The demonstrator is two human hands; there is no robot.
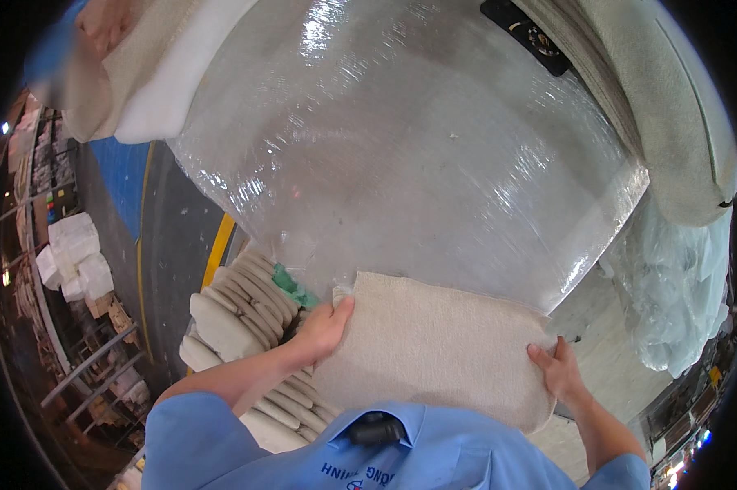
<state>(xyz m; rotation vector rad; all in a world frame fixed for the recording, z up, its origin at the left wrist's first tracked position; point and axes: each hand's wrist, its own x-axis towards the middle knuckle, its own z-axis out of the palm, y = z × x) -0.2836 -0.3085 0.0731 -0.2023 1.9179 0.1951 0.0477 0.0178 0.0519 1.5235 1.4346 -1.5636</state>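
Observation:
A beige fabric cushion (434,351) with rounded corners is held in front of my body, at the near edge of a table wrapped in clear plastic film (401,180). My left hand (328,327) grips its left side near the upper corner, thumb on top. On the opposite side, my right hand (558,369) pinches the right edge, fingers partly behind the fabric. The cushion's lower edge is partly hidden by my blue shirt.
Stacked beige cushions (250,302) stand left of me, beside a green scrap (293,286). Upholstered pieces (671,106) lie at the far right, near a black tray (528,37). Clear plastic sheeting (671,278) hangs below them. Another person's hand (103,24) rests on beige fabric at the far left.

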